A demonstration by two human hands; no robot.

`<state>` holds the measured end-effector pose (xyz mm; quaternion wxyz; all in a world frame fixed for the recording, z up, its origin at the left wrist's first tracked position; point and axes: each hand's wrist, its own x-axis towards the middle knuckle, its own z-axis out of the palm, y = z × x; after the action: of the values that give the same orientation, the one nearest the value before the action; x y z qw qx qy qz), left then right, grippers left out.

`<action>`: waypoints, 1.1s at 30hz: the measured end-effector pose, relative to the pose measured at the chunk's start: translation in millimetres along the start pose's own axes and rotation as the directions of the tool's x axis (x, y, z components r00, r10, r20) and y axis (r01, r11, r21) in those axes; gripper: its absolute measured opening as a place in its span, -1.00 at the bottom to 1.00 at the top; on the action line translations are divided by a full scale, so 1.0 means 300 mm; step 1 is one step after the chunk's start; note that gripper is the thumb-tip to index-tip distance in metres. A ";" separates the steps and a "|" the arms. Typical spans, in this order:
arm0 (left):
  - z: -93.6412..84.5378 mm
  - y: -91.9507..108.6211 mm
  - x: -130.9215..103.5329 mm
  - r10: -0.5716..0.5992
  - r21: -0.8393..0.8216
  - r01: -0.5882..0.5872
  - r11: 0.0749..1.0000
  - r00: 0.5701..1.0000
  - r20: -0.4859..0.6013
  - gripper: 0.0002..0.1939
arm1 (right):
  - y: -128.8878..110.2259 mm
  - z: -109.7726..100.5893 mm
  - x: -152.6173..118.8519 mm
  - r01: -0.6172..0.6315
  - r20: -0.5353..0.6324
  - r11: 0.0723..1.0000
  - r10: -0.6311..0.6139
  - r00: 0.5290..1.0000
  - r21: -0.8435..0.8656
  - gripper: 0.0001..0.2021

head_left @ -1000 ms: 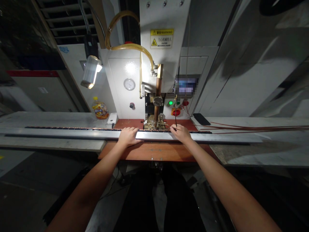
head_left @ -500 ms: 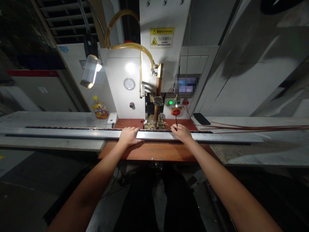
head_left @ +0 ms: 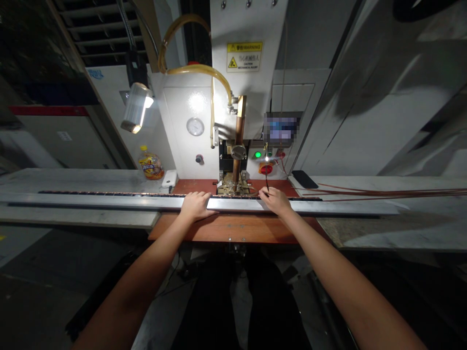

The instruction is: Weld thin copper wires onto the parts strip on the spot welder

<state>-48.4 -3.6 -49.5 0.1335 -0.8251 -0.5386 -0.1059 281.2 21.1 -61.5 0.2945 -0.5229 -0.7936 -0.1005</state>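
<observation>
A long metal bar point(head_left: 241, 204) lies across the bench, with a dark strip with copper-coloured edging point(head_left: 109, 193) along its back. My left hand point(head_left: 196, 204) is wrapped over the bar, left of the machine's copper-coloured rod point(head_left: 237, 170); its fingers are closed on the bar. My right hand point(head_left: 276, 199) rests at the bar to the right of the rod, fingers pinched together on a thin dark wire point(head_left: 267, 181) that rises in front of the machine. Below the rod sits a small metal fixture point(head_left: 228, 184), its front edge partly hidden behind the bar.
A lamp point(head_left: 137, 108) shines from the left. A bottle point(head_left: 150, 163) and a white device point(head_left: 169, 179) stand at the left back. On the right are a black phone point(head_left: 305, 179) and long reddish-brown rods point(head_left: 383, 193). A brown board point(head_left: 233, 228) forms the front edge.
</observation>
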 end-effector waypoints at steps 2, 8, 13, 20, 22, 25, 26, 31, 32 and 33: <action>0.000 0.001 0.001 0.001 -0.005 -0.001 1.000 1.000 0.002 -0.28 | 0.001 0.000 0.000 -0.001 0.000 1.000 0.001 1.000 -0.009 -0.73; -0.016 0.005 0.010 -0.029 -0.037 0.031 0.999 0.998 0.062 -0.26 | 0.005 0.002 0.008 -0.014 0.038 1.000 0.015 0.999 -0.016 -0.74; -0.037 0.007 0.028 -0.041 -0.020 0.044 0.999 0.990 0.132 -0.23 | 0.011 -0.001 0.025 -0.045 0.121 0.999 0.046 0.992 -0.006 -0.73; -0.043 0.001 0.047 -0.051 -0.047 0.062 0.997 0.975 0.214 -0.23 | 0.018 0.002 0.040 -0.059 0.150 0.998 0.058 0.987 0.003 -0.72; -0.044 0.001 0.049 -0.051 -0.053 0.064 0.997 0.974 0.221 -0.23 | 0.021 0.005 0.042 -0.075 0.155 0.997 0.072 0.985 0.011 -0.72; -0.046 0.003 0.051 -0.055 -0.052 0.069 0.996 0.972 0.227 -0.22 | 0.024 0.009 0.045 -0.081 0.165 0.997 0.077 0.983 0.015 -0.72; -0.048 0.004 0.051 -0.055 -0.051 0.068 0.996 0.972 0.228 -0.21 | 0.024 0.008 0.046 -0.078 0.167 0.997 0.074 0.983 0.018 -0.72; -0.054 0.006 0.055 -0.055 -0.044 0.067 0.997 0.971 0.233 -0.22 | 0.022 0.001 0.054 -0.070 0.186 0.997 0.064 0.980 0.022 -0.72; -0.054 0.006 0.056 -0.058 -0.040 0.069 0.997 0.971 0.234 -0.22 | 0.022 0.000 0.055 -0.069 0.189 0.997 0.064 0.980 0.023 -0.72; -0.055 0.005 0.057 -0.058 -0.037 0.069 0.997 0.970 0.235 -0.22 | 0.022 -0.001 0.056 -0.068 0.192 0.997 0.062 0.980 0.025 -0.71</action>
<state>-40.5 5.1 -28.7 0.0473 -0.8169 -0.5743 -0.0241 282.4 36.8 -52.6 0.2283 -0.5512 -0.8021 -0.0279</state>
